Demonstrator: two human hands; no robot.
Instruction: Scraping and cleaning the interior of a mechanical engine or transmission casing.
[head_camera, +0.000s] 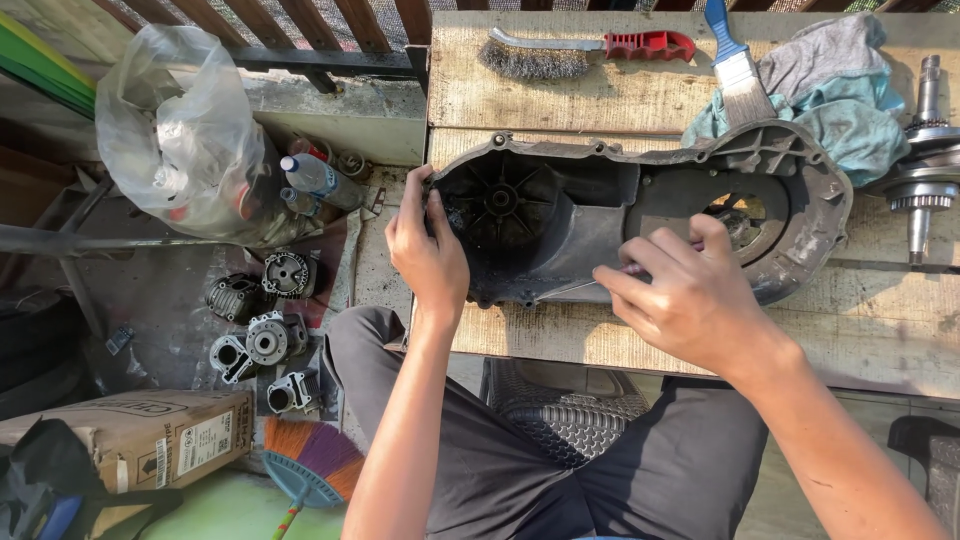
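A dirty grey engine cover (600, 205) lies open side up on a wooden bench (600, 100). My left hand (428, 250) grips its left rim, fingers curled over the edge beside the round finned recess. My right hand (685, 295) hovers over the cover's near edge and holds a thin metal tool (575, 289), its tip pointing left into the greasy inside. My legs in dark trousers show below the bench.
A wire brush with a red handle (580, 50), a paintbrush (738, 65), grey and teal rags (840, 85) and a crankshaft (925, 165) lie on the bench. On the floor at left are engine cylinders (262, 325), a plastic bag (185, 140), a cardboard box (140, 440) and a small broom (310, 465).
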